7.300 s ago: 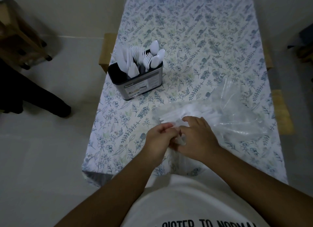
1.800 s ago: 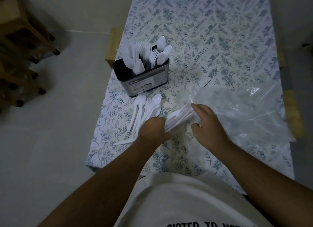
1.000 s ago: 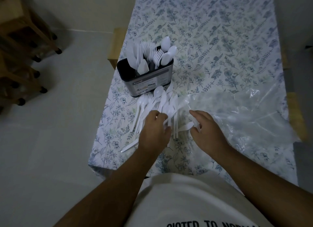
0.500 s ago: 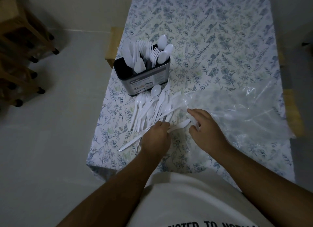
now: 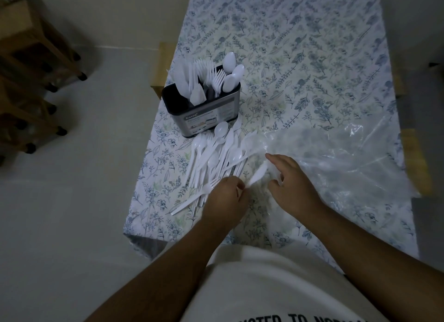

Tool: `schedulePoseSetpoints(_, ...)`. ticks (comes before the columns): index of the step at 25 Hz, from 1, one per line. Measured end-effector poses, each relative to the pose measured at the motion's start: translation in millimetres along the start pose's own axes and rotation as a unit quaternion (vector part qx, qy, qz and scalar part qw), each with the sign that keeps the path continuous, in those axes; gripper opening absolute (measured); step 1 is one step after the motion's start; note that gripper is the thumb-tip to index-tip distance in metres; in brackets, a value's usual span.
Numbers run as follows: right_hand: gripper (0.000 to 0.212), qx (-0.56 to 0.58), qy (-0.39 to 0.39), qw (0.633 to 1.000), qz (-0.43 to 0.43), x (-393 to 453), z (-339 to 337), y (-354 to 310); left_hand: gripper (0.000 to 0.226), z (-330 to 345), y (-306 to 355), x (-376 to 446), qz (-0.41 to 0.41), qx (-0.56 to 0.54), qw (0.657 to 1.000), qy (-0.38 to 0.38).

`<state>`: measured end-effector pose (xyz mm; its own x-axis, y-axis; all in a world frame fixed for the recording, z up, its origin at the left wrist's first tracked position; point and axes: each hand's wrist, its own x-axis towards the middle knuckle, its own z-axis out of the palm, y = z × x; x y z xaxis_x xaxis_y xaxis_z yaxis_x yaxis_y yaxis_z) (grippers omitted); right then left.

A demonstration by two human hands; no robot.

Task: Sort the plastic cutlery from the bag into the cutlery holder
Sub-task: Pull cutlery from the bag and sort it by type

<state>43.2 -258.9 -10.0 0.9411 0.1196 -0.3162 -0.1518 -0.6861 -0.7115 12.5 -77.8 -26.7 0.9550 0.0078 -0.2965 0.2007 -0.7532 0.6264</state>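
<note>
Head view, from our left: wooden stools [image 5: 26, 64] with dark rubber feet stand on the pale, smooth floor [image 5: 72, 201]. Next comes the table [image 5: 300, 45], covered with a glossy cloth printed in blue-green leaves and flowers. Near its left edge stands the cutlery holder [image 5: 204, 115], a rounded oblong tin of brushed metal with a dark inner lining; its label reads "Kassa", the smaller print too fine to read. White plastic knives, forks and spoons stand upright in it, knives on the left, forks in the middle, spoons on the right. Just in front of the holder lies a loose pile of cutlery [image 5: 216, 160], thin, white and smooth, fanned out on the cloth. Our left hand [image 5: 225, 199] rests at the near end of the pile, fingers curled around the handle of a white knife [image 5: 257, 175]. Our right hand [image 5: 292, 184] pinches the crinkled mouth of the clear plastic bag [image 5: 348, 163], which lies spread flat and shiny across the right side of the table. Our cream shirt [image 5: 276, 285] carries dark printed capitals, cut off at the frame's edge.
</note>
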Motion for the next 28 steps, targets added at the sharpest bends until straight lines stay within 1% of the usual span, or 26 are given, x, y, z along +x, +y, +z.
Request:
schedulePoseSetpoints(2, 0.063, 0.015, 0.004, 1.000, 0.013, 2.7, -1.6, 0.1, 0.010, -4.4, -6.7, -11.8, -0.078, -0.102, 0.991, 0.020)
schedulePoseSetpoints(4, 0.064, 0.017, 0.012, 0.999, 0.028, 6.7, -4.8, 0.4, 0.011, -12.8, -8.8, -17.0, -0.143, -0.183, 0.970, 0.067)
schedulePoseSetpoints(6, 0.063, 0.015, 0.012, 0.999, 0.025, 8.4, -5.8, -3.3, 0.016, -25.3, -5.7, -11.6, -0.161, -0.213, 0.958, 0.106)
schedulePoseSetpoints(8, 0.062, 0.024, -0.016, 1.000, 0.006, 5.6, -1.5, -13.8, 0.021, -36.2, 2.7, -1.4, -0.155, -0.231, 0.952, 0.128)
schedulePoseSetpoints(9, 0.060, 0.048, -0.040, 0.998, 0.002, 2.3, 1.8, -20.9, 0.023, -38.4, 8.2, 1.8, -0.153, -0.247, 0.948, 0.128)
schedulePoseSetpoints(11, 0.054, 0.153, -0.074, 0.985, 0.015, -4.6, 4.9, -31.2, 0.029, -34.4, 20.6, 2.6, -0.160, -0.284, 0.940, 0.096)
schedulePoseSetpoints(12, 0.049, 0.192, -0.060, 0.979, 0.020, -7.7, 4.2, -34.5, 0.034, -29.9, 23.6, 1.2, -0.167, -0.284, 0.941, 0.077)
schedulePoseSetpoints(13, 0.045, 0.185, -0.022, 0.982, 0.009, -9.1, 1.4, -33.0, 0.041, -24.9, 24.9, -0.1, -0.170, -0.282, 0.942, 0.066)
schedulePoseSetpoints(14, 0.042, 0.122, 0.029, 0.992, -0.013, -8.8, -3.7, -27.6, 0.048, -19.4, 22.7, -0.6, -0.172, -0.286, 0.941, 0.064)
schedulePoseSetpoints(15, 0.042, 0.013, 0.075, 0.996, -0.042, -7.9, -9.0, -18.7, 0.053, -15.5, 19.5, -0.6, -0.179, -0.297, 0.935, 0.069)
schedulePoseSetpoints(16, 0.045, -0.115, 0.111, 0.985, -0.068, -8.1, -14.4, -8.6, 0.057, -13.7, 17.0, 0.2, -0.190, -0.317, 0.926, 0.079)
schedulePoseSetpoints(17, 0.050, -0.207, 0.125, 0.967, -0.077, -9.7, -17.6, 2.4, 0.061, -13.6, 15.7, 0.3, -0.203, -0.335, 0.916, 0.091)
schedulePoseSetpoints(18, 0.055, -0.252, 0.112, 0.959, -0.071, -12.3, -19.0, 11.5, 0.063, -14.2, 15.9, -0.2, -0.202, -0.333, 0.914, 0.109)
schedulePoseSetpoints(19, 0.059, -0.263, 0.089, 0.959, -0.061, -15.7, -18.7, 17.5, 0.065, -14.9, 15.3, -1.4, -0.182, -0.297, 0.928, 0.134)
schedulePoseSetpoints(20, 0.060, -0.261, 0.067, 0.962, -0.050, -18.7, -16.2, 23.1, 0.066, -13.6, 13.0, -3.3, -0.142, -0.226, 0.951, 0.156)
schedulePoseSetpoints(21, 0.058, -0.257, 0.058, 0.964, -0.044, -21.2, -13.7, 27.2, 0.064, -12.1, 11.0, -6.1, -0.086, -0.136, 0.973, 0.166)
schedulePoseSetpoints(22, 0.053, -0.259, 0.064, 0.963, -0.042, -22.2, -12.4, 30.5, 0.061, -9.6, 8.1, -8.2, -0.024, -0.047, 0.986, 0.159)
schedulePoseSetpoints(23, 0.048, -0.266, 0.081, 0.960, -0.043, -22.2, -12.6, 33.0, 0.057, -5.3, 5.3, -9.5, 0.031, 0.022, 0.991, 0.130)
schedulePoseSetpoints(24, 0.042, -0.272, 0.102, 0.956, -0.044, -21.2, -14.4, 33.2, 0.055, 0.5, 2.9, -10.6, 0.066, 0.062, 0.992, 0.090)
schedulePoseSetpoints(25, 0.037, -0.276, 0.123, 0.952, -0.047, -19.1, -17.1, 31.6, 0.056, 5.9, 2.7, -11.4, 0.081, 0.076, 0.993, 0.051)
schedulePoseSetpoints(26, 0.033, -0.279, 0.142, 0.948, -0.053, -17.4, -21.1, 27.3, 0.057, 10.3, 3.2, -11.1, 0.083, 0.068, 0.994, 0.022)
schedulePoseSetpoints(28, 0.030, -0.307, 0.153, 0.936, -0.079, -12.0, -33.6, 9.7, 0.059, 13.4, 10.3, -6.6, 0.071, 0.014, 0.997, -0.010)
